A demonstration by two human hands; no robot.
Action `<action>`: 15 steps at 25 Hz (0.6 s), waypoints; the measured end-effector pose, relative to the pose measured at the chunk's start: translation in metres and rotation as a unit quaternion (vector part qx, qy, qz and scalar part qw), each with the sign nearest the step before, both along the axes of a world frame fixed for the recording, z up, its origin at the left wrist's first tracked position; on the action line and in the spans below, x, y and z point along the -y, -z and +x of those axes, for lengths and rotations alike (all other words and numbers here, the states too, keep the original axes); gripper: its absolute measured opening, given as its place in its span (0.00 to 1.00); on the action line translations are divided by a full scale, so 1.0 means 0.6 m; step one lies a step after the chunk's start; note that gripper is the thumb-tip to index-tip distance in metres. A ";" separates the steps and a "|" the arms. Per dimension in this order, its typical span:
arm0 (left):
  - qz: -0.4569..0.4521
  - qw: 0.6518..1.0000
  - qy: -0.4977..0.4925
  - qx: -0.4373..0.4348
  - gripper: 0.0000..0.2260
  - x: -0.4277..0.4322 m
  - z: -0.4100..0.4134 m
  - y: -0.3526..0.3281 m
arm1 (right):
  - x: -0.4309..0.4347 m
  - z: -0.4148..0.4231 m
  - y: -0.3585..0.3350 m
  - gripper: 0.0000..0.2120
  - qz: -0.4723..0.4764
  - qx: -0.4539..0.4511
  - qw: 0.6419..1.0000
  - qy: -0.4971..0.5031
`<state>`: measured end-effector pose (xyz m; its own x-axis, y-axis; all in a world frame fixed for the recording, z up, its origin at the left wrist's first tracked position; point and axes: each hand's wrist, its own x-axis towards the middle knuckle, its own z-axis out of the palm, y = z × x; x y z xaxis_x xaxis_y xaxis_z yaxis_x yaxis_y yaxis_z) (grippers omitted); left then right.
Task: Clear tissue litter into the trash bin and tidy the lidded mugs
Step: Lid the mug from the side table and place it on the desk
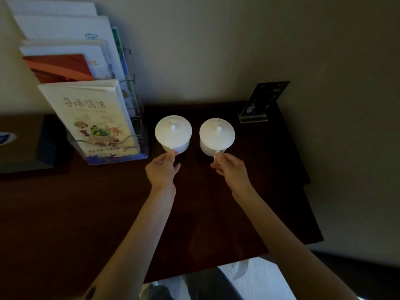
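Note:
Two white lidded mugs stand side by side on the dark wooden table [86, 208], near the wall. The left mug [173, 132] has its lid on, and my left hand [162, 169] pinches its handle at the near side. The right mug [216, 135] is also lidded, and my right hand [229, 167] grips its handle from the front. Both mugs sit upright with their knobs pointing up. No tissue litter or trash bin is in sight.
A clear brochure rack [121, 135] full of booklets stands just left of the left mug. A dark tissue box [28, 144] lies at the far left. A small acrylic sign stand [259, 105] sits at the back right. The table's right edge drops to a pale floor [255, 278].

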<state>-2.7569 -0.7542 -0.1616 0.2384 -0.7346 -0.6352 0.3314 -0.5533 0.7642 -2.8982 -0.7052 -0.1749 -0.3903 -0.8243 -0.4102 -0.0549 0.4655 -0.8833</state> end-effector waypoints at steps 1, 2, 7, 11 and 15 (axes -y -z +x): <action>0.002 1.000 -0.011 0.004 0.06 0.009 -0.008 0.003 | 0.014 -0.006 0.003 0.12 0.003 0.003 1.000 -0.009; 0.004 1.000 -0.023 0.008 0.06 0.017 -0.014 0.007 | 0.026 -0.010 0.007 0.12 0.006 0.007 1.000 -0.017; 0.035 0.996 -0.078 0.024 0.07 0.050 -0.030 0.022 | 0.074 -0.015 0.025 0.12 0.016 0.029 0.999 -0.041; 0.039 0.995 -0.087 0.034 0.08 0.072 -0.035 0.033 | 0.104 -0.018 0.034 0.12 0.025 0.028 0.998 -0.055; 0.045 0.993 -0.100 0.037 0.07 0.089 -0.046 0.038 | 0.128 -0.023 0.040 0.12 0.038 0.025 0.997 -0.066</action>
